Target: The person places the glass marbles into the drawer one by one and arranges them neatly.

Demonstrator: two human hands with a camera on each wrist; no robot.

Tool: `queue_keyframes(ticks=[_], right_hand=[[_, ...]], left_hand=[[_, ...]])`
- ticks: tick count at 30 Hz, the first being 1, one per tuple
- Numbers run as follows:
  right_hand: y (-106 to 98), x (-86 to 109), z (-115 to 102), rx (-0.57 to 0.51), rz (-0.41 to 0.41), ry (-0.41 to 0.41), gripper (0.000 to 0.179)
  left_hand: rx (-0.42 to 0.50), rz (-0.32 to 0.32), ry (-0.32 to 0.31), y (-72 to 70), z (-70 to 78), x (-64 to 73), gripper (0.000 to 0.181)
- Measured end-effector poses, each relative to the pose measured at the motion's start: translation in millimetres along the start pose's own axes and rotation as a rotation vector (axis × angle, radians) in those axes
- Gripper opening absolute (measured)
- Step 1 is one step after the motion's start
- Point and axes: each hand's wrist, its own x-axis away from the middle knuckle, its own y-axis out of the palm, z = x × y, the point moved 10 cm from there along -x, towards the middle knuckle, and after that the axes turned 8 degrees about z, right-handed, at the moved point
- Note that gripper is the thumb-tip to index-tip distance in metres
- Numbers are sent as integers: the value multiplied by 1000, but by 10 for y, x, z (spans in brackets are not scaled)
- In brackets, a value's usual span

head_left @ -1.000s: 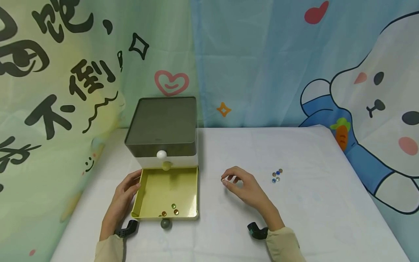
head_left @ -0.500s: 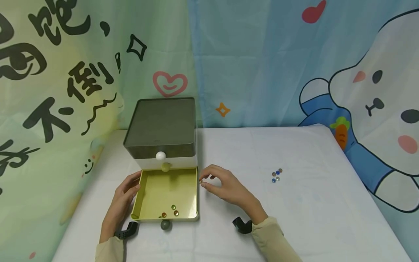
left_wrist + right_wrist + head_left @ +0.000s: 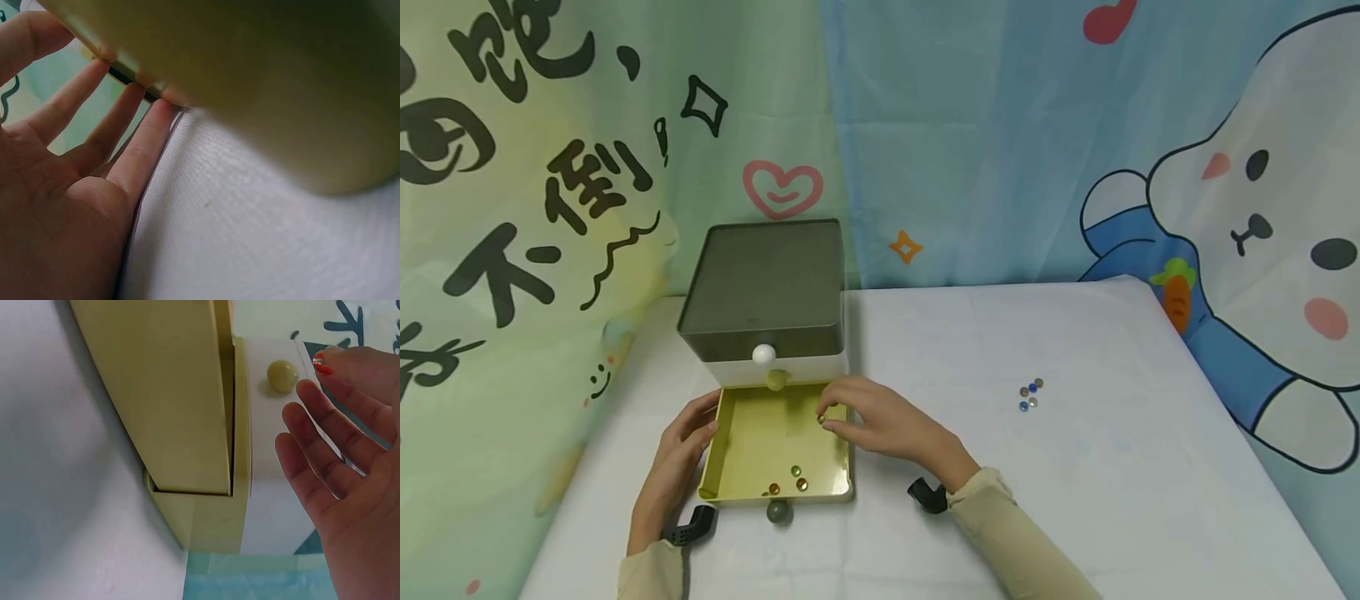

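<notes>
My right hand [image 3: 876,421] pinches a small orange-red gem [image 3: 322,364] between thumb and index finger, over the right side of a pulled-out yellow drawer [image 3: 760,433]. The other fingers of that hand are held apart and slightly bent. Near the drawer's front lie a green gem [image 3: 796,471] and a few orange-brown gems [image 3: 802,483]. At the drawer's left wall is my left hand [image 3: 673,467], its fingertips touching the outside; the left wrist view shows those fingers [image 3: 147,144] extended against it. A dark round knob [image 3: 778,512] sticks out from the drawer front.
The drawer belongs to a small cabinet [image 3: 767,287] with a dark grey-green top, and a white knob [image 3: 763,355] and a yellow knob [image 3: 282,376] on its upper drawers. Several loose gems [image 3: 1032,388] lie on the white tablecloth [image 3: 955,350] at right. A printed curtain hangs behind.
My right hand has moved left with the gem, from above the tablecloth to over the open drawer. My left hand stays at the drawer's side. The head view has shifted slightly.
</notes>
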Motion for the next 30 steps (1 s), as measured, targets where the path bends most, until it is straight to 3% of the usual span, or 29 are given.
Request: queue_keyframes(ticks=[14,22,30], right_hand=[[268,-137,30,111,-145,-49,14],[488,-158,122,307,-249,-64,13],[606,-187,121,402,-268,-103,12]], left_hand=[[1,2,-3,9,-7,-12,53],[2,-5,0,9,-1,-10,53],[-3,0,-21,4,-15,-2,54]])
